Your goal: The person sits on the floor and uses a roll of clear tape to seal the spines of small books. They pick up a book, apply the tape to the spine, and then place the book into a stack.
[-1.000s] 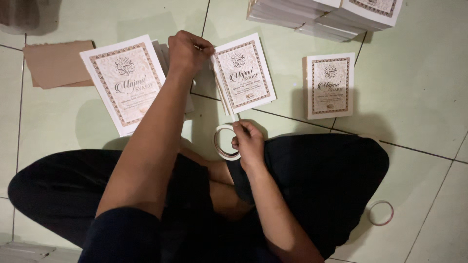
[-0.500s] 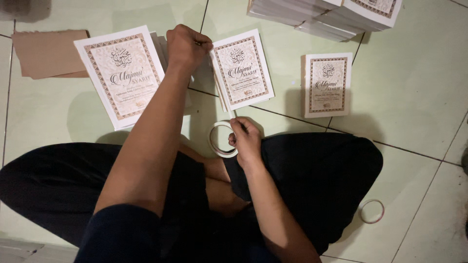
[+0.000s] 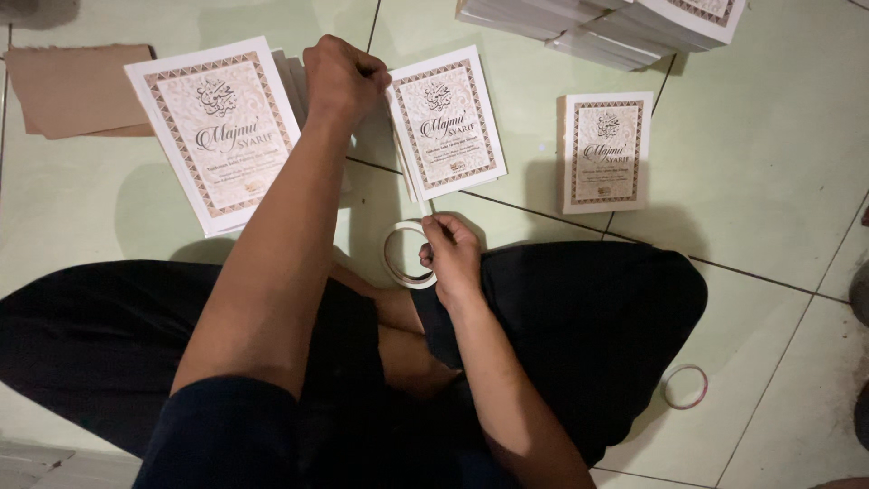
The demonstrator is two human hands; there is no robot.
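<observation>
I sit cross-legged on a pale tiled floor. My left hand is closed in a fist and pinches the left edge of a small white booklet with a patterned brown border. A thin strip of tape runs along that edge down to a white tape roll. My right hand grips that roll just above my knee. A larger booklet of the same design lies to the left of my left arm.
A third small booklet lies to the right. Stacks of booklets fill the top right. Brown cardboard sheets lie at the top left. A spent tape ring lies on the floor at the lower right.
The view has drifted a little, so everything sits slightly lower and further right. Both hands keep their hold on the booklet edge and the tape roll.
</observation>
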